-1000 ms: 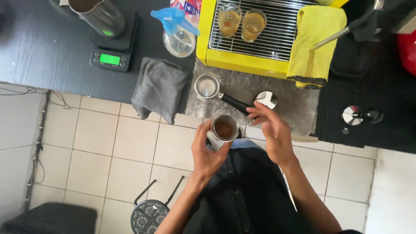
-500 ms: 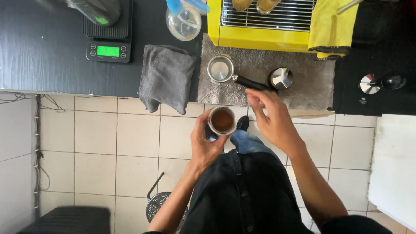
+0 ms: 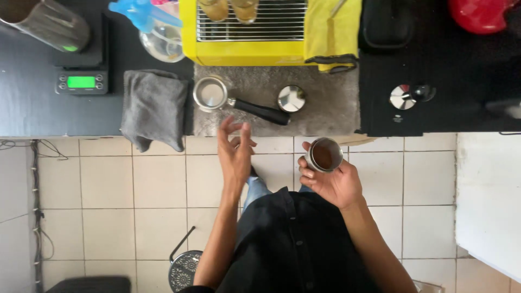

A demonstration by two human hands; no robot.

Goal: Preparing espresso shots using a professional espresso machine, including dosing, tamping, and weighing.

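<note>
Right hand (image 3: 334, 182) is gripping a small metal cup (image 3: 324, 154) w/ brown coffee grounds inside, fingers wrapping round its side, holding it over the tiled floor (image 3: 97, 190) just off the counter (image 3: 32, 108) edge. Left hand (image 3: 234, 154) is hanging empty, fingers spread and loosely open, not touching anything, well apart from the cup at its 9 o'clock. Nearest thing at the left hand's 12 o'clock: portafilter (image 3: 211, 93) lying on a grey mat (image 3: 325, 103), black handle pointing to 4 o'clock. Round metal tamper (image 3: 291, 99) is sitting just beside the handle tip. Grey cloth (image 3: 153, 108) is draping over the counter edge at the portafilter's 9 o'clock; scale (image 3: 81, 82) w/ green display is sitting further left. Yellow drip tray (image 3: 244, 51) w/ wire rack is sitting at 12 o'clock of the mat.
</note>
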